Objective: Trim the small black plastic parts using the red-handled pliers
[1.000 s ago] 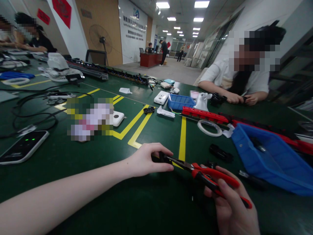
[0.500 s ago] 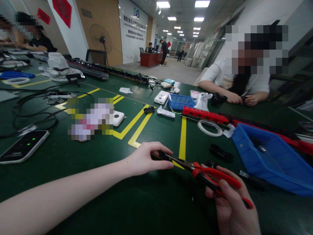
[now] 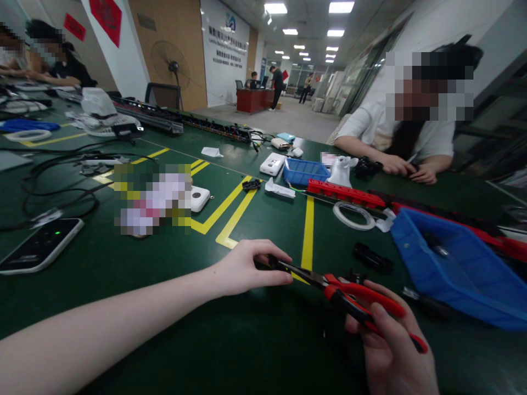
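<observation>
My left hand grips a small black part between thumb and fingers; its exact kind is hard to make out. Red-and-black needle-nose pliers are in my right hand, fingers wrapped round the handles. The slim jaws point left, and their tips meet the right end of the black part. Beyond the pliers, on the green table, lies a black cylindrical piece. Another dark piece rests right of my right hand, beside a blue bin.
A roll of white tape and a long red strip lie farther back, near a smaller blue tray. At left are a device with a green light and black cables. A co-worker sits across at right.
My hands and the pliers stay nearly still, with only a slight shift. The co-worker's hands have moved a little. The device at left shows one green light instead of two.
</observation>
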A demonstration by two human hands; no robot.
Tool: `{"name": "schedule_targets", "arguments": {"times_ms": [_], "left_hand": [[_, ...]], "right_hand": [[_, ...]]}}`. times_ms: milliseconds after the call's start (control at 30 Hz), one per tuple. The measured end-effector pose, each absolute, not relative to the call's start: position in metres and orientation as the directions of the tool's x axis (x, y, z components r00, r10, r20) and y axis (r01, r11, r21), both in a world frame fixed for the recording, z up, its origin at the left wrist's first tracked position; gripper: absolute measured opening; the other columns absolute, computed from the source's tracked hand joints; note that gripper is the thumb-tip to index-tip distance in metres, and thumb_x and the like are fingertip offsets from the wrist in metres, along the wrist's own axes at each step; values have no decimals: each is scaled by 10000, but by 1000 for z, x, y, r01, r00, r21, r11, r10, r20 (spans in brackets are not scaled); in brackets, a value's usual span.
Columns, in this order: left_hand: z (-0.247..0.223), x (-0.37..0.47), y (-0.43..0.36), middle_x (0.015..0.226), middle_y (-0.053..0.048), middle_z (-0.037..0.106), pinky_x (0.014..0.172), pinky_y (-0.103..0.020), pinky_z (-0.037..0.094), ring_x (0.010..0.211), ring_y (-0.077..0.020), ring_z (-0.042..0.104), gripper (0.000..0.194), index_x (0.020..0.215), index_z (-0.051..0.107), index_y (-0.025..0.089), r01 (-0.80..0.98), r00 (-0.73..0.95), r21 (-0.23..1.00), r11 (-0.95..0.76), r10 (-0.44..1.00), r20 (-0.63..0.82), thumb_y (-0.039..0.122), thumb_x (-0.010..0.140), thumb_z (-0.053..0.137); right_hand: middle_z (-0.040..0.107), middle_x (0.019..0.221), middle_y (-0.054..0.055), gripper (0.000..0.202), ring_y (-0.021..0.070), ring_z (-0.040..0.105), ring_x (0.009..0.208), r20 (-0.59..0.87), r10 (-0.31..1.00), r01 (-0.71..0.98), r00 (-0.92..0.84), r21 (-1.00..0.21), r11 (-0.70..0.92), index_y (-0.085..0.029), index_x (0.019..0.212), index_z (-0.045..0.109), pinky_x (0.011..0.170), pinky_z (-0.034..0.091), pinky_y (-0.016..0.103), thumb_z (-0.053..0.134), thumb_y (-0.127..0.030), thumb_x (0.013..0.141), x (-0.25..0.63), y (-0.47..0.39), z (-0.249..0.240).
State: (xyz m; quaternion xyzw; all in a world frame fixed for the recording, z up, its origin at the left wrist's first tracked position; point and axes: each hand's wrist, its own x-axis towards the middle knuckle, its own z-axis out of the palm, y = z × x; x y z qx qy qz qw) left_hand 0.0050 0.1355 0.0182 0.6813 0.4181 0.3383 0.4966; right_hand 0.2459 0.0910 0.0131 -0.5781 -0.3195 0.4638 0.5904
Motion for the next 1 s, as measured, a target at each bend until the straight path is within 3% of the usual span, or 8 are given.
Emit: {"name": "schedule_targets", "arguments": {"times_ms": [233,400,1000], "left_hand": [[17,5,136,1130,-55,683,808,-302,514,931,-177,647,342,1121,721,197,219,432,960,-176,900,67,363,826,765],[18,5,136,1135,-57,679,838,-313,514,968,-189,646,342,1127,721,199,220,428,956,-194,900,84,359,828,763],[17,5,135,1171,-56,686,892,-322,513,1061,-198,647,357,1171,690,193,238,422,931,-276,893,157,335,850,749]], "right_hand": [[702,1021,86,604,247,667,816,-145,910,-181,387,-980,-79,-203,1077,648,546,519,290,850,-508,597,245,92,14],[705,1005,71,665,249,663,854,-208,884,-230,419,-966,-118,-210,1056,660,540,519,263,891,-508,508,242,92,17],[704,1019,61,699,219,651,855,-263,857,-281,443,-949,-145,-213,1021,691,532,520,217,929,-503,432,241,93,19]]}}
